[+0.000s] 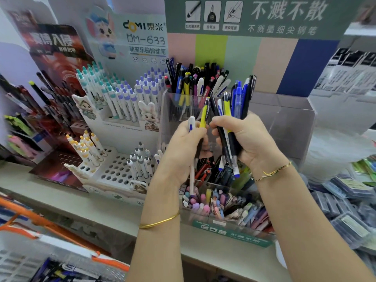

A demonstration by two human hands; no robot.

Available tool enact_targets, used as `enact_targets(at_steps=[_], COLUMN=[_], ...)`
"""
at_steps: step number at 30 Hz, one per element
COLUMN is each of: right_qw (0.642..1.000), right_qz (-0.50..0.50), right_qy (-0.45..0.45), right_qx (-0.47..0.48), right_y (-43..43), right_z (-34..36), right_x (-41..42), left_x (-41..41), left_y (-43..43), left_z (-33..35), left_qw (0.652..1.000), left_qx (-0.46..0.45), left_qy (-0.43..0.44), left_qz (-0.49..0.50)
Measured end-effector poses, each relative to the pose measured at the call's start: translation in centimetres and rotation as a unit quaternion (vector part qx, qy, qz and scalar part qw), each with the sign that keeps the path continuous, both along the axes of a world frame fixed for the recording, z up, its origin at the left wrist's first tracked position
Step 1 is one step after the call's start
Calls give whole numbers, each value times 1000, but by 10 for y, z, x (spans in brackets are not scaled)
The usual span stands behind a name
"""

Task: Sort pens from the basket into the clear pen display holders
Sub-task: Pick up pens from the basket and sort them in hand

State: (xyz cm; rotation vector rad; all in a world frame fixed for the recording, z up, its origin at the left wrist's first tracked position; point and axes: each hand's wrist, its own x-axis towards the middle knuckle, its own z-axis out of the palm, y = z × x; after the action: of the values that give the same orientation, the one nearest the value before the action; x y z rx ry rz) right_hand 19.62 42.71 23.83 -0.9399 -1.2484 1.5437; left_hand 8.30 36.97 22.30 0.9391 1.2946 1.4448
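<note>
Yellow pen (204, 116), white pen (191, 123) in left grip (183, 151), right grip (253, 139) clenching bundle (238, 98), count unclear

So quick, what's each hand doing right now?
Left hand: grips a white pen and a yellow pen.
Right hand: grips a bundle of pens.

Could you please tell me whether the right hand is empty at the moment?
No, the right hand grips a bundle of pens, with blue, black and yellow ones among them.
</note>
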Motion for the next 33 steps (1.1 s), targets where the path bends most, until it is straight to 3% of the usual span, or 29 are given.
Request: enact_targets(at_steps=[2,10,15,23,28,33], right_qw=[999,982,956,937,868,739], right_qz=[-17,-47,-73,6,15,1], right_qy=[-26,-147,-243,-316,-446,-624], right_qx=[28,107,146,148,217,253], right_y=[-2,-1,4,4,8,10], right_z=[1,-4,-11,-8,7,20], right_x=[-1,4,6,11,11,20], left_x=[9,32,40,45,52,54], left_y=[2,17,23,23,24,31], left_z=[0,-11,-20,-20,-15,-12], left_qw=[994,962,948,924,915,923], left_qx=[2,-31,-56,-27,-16,-20], left_qy=[-106,-269,-312,-375,-394,-371], left_qz=[-29,-34,-20,-69,-84,-97])
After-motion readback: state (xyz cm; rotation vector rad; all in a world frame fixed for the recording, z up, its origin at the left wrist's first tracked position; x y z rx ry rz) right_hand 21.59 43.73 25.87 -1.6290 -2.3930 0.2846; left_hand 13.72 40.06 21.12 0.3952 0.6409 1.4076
